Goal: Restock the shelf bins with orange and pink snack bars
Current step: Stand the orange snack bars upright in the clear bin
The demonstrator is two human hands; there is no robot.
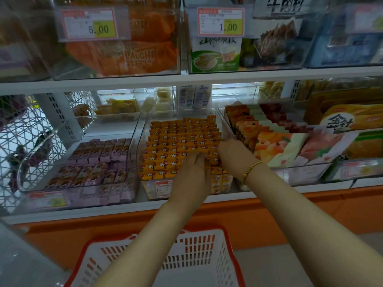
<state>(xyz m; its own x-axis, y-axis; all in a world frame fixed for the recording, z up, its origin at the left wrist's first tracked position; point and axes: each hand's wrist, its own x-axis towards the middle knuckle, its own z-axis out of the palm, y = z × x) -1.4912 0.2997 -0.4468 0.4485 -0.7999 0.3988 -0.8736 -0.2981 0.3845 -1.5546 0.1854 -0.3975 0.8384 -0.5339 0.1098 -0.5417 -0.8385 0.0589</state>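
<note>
A clear shelf bin [143, 129] in the middle is packed with rows of orange snack bars [178, 139]. My left hand [192, 175] lies flat on the front rows with its fingers straight. My right hand [233, 155], with a bead bracelet at the wrist, is at the bin's right wall. Its fingers bend down among the bars, and their tips are hidden. The clear bin to the left holds two rows of pink snack bars [97, 162].
A white basket with a red rim [199, 257] sits below my arms in front of the orange shelf base. A bin of peach-print packs [277, 146] stands on the right. Price tags and more snack bins line the upper shelf [186, 78].
</note>
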